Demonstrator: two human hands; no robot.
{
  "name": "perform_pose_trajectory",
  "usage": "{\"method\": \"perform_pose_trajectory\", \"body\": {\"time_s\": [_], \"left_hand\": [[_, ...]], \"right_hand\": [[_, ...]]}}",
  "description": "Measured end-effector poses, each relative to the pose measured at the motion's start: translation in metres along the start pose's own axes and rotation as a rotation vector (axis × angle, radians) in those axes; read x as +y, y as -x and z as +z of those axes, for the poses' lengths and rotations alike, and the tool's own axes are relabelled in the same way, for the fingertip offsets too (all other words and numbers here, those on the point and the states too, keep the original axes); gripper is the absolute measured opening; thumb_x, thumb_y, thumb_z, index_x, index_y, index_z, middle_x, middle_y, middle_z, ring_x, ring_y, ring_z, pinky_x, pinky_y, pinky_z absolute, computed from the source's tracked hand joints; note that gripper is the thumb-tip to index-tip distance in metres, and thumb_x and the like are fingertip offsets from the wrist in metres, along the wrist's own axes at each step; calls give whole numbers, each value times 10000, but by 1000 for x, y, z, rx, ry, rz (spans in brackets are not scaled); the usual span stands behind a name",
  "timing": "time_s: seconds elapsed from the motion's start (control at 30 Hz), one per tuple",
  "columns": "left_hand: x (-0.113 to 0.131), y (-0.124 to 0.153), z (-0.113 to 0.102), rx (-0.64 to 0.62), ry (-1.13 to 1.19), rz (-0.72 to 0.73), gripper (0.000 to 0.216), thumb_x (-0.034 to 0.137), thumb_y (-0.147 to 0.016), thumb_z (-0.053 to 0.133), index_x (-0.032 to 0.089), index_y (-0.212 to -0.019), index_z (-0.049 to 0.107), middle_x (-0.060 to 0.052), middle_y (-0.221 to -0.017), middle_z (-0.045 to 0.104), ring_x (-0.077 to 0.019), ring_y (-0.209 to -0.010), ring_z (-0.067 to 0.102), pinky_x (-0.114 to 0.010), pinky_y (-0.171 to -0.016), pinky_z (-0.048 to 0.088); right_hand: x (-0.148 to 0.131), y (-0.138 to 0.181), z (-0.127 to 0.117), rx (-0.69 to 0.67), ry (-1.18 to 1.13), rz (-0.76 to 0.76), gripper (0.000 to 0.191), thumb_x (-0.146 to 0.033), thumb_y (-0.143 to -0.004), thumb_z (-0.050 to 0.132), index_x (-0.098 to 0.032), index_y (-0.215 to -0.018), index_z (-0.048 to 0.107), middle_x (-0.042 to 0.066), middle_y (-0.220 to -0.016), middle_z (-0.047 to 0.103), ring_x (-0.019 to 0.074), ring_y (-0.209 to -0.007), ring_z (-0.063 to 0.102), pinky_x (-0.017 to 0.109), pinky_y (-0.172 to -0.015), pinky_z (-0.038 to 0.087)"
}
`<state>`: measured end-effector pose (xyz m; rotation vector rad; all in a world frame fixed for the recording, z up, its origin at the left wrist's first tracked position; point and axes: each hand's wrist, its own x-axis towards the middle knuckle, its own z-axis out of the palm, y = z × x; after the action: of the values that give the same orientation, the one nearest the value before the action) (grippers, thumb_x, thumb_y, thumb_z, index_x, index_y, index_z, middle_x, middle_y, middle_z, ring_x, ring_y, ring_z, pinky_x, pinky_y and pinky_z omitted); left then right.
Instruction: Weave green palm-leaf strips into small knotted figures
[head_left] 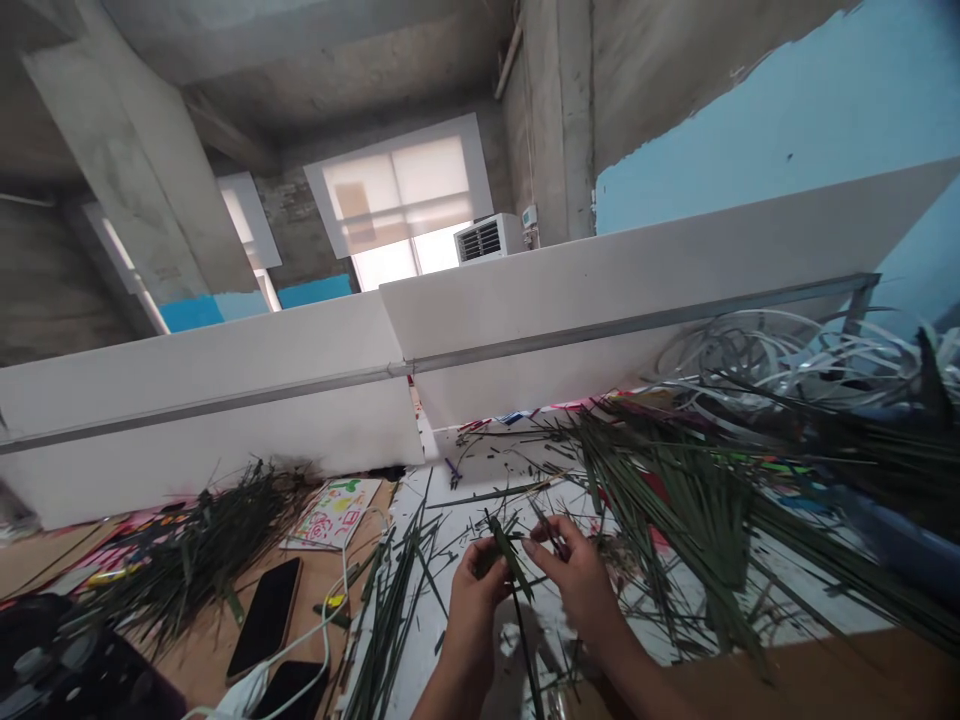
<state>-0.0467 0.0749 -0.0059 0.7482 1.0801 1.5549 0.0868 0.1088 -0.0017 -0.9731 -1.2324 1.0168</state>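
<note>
My left hand (478, 580) is closed around a folded green palm leaf strip (510, 562), with a long dark stem hanging down toward me. Close by on the right, my right hand (574, 570) has its fingers closed on a thin dark pointed tool (556, 541), whose exact kind I cannot make out. Both hands are above a white tabletop (499, 465) strewn with short green clippings. Long cut leaf strips (397, 610) lie to the left of my hands, and a large fanned bundle of green palm leaves (682, 510) spreads on the right.
A heap of dark green strips (225, 540), a phone (266, 618), a white cable (346, 570) and a drawn-on paper (334, 512) lie at left. A dark container (82, 665) stands front left. White panels (525, 320) edge the table's back; coiled pale strips (765, 350) pile far right.
</note>
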Motion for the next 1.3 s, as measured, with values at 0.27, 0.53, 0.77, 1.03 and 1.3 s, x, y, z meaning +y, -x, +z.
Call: {"method": "perform_pose_trajectory", "body": {"time_s": [0.27, 0.53, 0.77, 1.03, 1.3], "left_hand": [[-2, -1, 1, 37, 39, 53, 489, 280, -577, 899, 163, -1024, 739, -94, -945, 781, -239, -869, 697, -330, -818, 516], [-3, 1, 3, -4, -71, 113, 357, 270, -647, 832, 171, -983, 760, -96, -971, 784, -275, -950, 695, -349, -859, 508], [0, 3, 4, -18, -204, 213, 238, 221, -653, 800, 170, -881, 754, -82, -889, 777, -246, -844, 678, -323, -798, 504], [2, 4, 5, -26, -255, 222, 205, 210, -641, 788, 169, -839, 749, -73, -816, 754, -220, -755, 634, -298, -720, 481], [-2, 0, 2, -28, -198, 172, 298, 268, -633, 825, 169, -905, 756, -83, -886, 760, -239, -826, 654, -315, -768, 481]], "right_hand": [[-2, 9, 6, -129, 167, -70, 140, -321, -736, 671, -218, -763, 580, 8, -771, 611, 209, -743, 584, 294, -678, 460], [9, 8, 5, -170, 114, -29, 175, -348, -772, 631, -206, -866, 672, 59, -847, 720, 269, -861, 673, 351, -773, 503], [2, 9, 4, -150, 67, -29, 169, -359, -754, 668, -201, -810, 690, 61, -784, 737, 260, -753, 669, 348, -721, 517], [0, 8, 4, -153, 97, -18, 192, -381, -752, 645, -198, -797, 681, 58, -755, 728, 264, -730, 656, 341, -669, 493], [1, 9, 2, -177, 70, -10, 249, -432, -785, 662, -189, -828, 693, 63, -798, 730, 259, -763, 648, 330, -696, 488]]}}
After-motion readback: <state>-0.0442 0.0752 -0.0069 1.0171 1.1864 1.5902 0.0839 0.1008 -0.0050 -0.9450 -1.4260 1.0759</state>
